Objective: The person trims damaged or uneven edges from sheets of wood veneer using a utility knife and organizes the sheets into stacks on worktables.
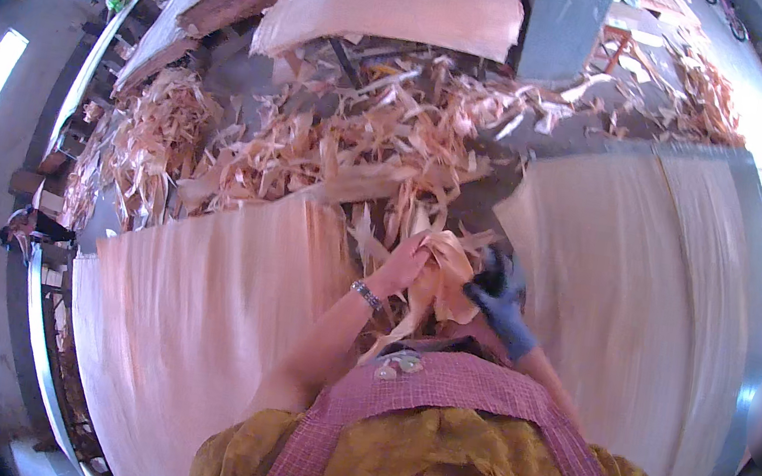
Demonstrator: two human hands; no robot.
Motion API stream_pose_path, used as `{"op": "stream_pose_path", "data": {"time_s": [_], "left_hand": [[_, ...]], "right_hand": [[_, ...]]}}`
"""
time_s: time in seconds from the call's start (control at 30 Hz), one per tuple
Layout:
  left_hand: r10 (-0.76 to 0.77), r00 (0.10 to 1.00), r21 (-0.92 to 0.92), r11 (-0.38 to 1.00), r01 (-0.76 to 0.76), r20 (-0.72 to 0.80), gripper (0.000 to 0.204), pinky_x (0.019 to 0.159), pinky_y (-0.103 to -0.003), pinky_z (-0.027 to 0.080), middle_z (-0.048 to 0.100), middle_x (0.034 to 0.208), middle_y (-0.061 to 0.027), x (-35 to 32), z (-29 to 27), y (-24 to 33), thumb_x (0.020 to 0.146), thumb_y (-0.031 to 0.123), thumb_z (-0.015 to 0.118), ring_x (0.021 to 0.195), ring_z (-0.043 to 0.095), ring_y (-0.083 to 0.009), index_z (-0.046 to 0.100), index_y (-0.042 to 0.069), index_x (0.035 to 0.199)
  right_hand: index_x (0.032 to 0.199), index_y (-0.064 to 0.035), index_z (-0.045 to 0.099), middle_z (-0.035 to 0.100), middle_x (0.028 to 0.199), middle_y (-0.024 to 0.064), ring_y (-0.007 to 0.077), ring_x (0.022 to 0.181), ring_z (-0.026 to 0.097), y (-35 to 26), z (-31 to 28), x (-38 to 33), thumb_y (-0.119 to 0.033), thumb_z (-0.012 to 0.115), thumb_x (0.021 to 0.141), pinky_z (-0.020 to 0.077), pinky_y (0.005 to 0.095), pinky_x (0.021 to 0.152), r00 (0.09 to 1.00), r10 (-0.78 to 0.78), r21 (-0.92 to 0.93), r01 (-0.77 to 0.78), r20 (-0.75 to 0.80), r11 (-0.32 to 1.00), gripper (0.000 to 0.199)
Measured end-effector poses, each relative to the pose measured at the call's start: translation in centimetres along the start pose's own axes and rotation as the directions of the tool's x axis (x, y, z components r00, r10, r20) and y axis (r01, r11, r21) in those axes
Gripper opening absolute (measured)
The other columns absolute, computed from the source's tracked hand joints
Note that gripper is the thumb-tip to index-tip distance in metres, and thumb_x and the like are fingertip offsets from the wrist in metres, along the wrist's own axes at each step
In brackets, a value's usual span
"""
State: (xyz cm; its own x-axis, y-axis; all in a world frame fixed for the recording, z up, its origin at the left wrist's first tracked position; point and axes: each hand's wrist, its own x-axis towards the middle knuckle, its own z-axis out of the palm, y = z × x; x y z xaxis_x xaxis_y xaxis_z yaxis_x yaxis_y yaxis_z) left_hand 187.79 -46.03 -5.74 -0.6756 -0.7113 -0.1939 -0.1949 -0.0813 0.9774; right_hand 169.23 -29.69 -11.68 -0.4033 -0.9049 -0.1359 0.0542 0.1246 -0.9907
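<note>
My left hand (405,262), bare and with a beaded bracelet on the wrist, is closed on a crumpled piece of thin wood veneer (445,271) in front of my apron. The veneer bends over, and a narrow strip trails down toward my lap. Just right of it is my right hand (500,302), in a grey-blue glove with dark fingers. Its thumb and fingers stand apart, and the thumb comes close to the veneer's edge. Whether it touches is hard to make out. A wide stack of veneer sheets (209,302) lies to my left, another veneer stack (614,298) to my right.
Torn veneer strips (345,142) lie heaped on the floor ahead, with another heap of scraps (159,132) farther left. Beyond them is a raised veneer stack (402,5) beside a grey pillar (564,31). A person (36,224) is at the far left.
</note>
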Motion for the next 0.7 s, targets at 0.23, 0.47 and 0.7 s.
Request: {"op": "stream_pose_path", "data": {"time_s": [0.23,0.47,0.7], "left_hand": [[-0.06,0.998,-0.473,0.879,0.063,0.022,0.033,0.092,-0.029,0.046,0.059,0.113,-0.005,16.1,-10.7,4.4,0.093,0.002,0.045,0.102,0.057,-0.0135,0.048,0.003,0.126],[-0.343,0.927,-0.204,0.928,0.311,-0.149,0.038,0.084,-0.031,0.051,0.06,0.108,-0.0044,30.1,-23.7,6.0,0.09,0.017,0.061,0.097,0.059,-0.015,0.051,0.008,0.125],[-0.662,0.714,-0.423,0.727,0.54,-0.226,0.028,0.068,-0.029,0.05,0.062,0.097,-0.0022,47.6,-40.7,3.0,0.09,0.028,0.06,0.08,0.063,-0.0156,0.056,0.013,0.114]], "right_hand": [[0.109,-0.01,0.062,0.058,0.082,-0.0057,0.0047,0.064,0.049,-8.0,9.9,24.4,-0.029,0.071,0.087,0.0352,0.0198,0.051,0.831,0.414,0.314,-0.533,0.373,0.786,0.03],[0.106,-0.0062,0.063,0.062,0.091,0.0012,0.0145,0.082,0.056,-4.7,-15.7,53.6,-0.008,0.067,0.081,0.0504,0.0302,0.075,0.934,-0.06,-0.352,-0.073,-0.353,0.933,0.025],[0.144,-0.0086,0.036,0.057,0.124,0.0237,0.0346,0.106,0.062,-19.4,-37.1,63.6,-0.029,0.07,0.081,0.0514,0.0418,0.082,0.762,-0.282,-0.813,-0.536,-0.582,0.23,0.075]]}}
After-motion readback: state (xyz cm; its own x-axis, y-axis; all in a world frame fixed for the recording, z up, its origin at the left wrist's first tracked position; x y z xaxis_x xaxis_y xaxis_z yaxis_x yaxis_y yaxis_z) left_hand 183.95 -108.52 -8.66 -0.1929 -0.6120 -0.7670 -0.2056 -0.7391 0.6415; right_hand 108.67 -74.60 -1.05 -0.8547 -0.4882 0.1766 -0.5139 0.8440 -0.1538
